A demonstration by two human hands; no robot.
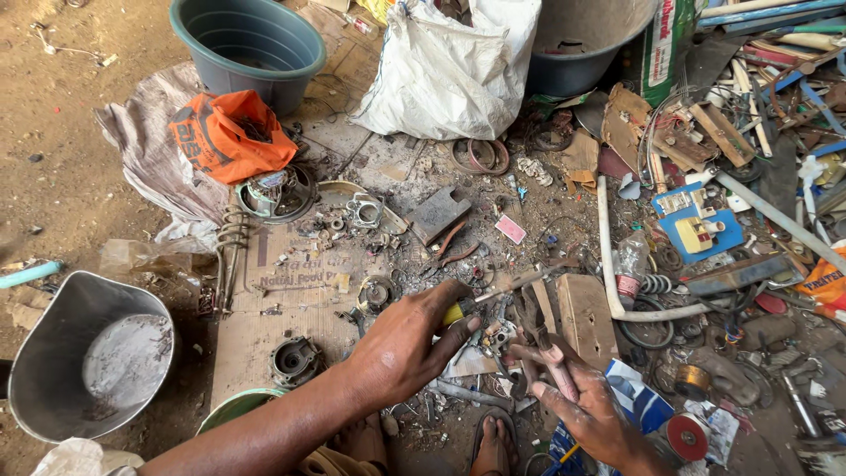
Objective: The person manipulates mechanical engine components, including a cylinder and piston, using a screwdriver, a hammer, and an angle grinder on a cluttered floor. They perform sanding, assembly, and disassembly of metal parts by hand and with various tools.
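**Both hands closed on tools over the scrap pile**

Left hand (407, 348), lower centre of frame: fingers wrapped tight round the yellow handle of a screwdriver (493, 295). Shaft runs up and right from the fist, tip out toward a small wood block (587, 319). Arm enters from the bottom left.

Right hand (592, 410), lower right of centre: closed round the pinkish grips of pliers (539, 333). Head of the pliers points up the frame, just under the screwdriver shaft. Can't tell if the two tools touch (clutter behind them hides the gap).

Both tools sit centre frame, above a sandalled foot (495, 445) at the bottom edge.

Around them:
- cardboard sheet (291, 264) left of centre, littered with small metal parts, a round motor piece (295, 360) on its lower part
- dented metal pan (84, 357) at lower left
- grey tub (249, 44) top left, orange bag (231, 134) just below it
- white sack (449, 66) top centre
- bent white pipe (617, 286) right of centre, blue switch plate (696, 225) beyond it
- tangle of strips, wire and scrap filling the upper right
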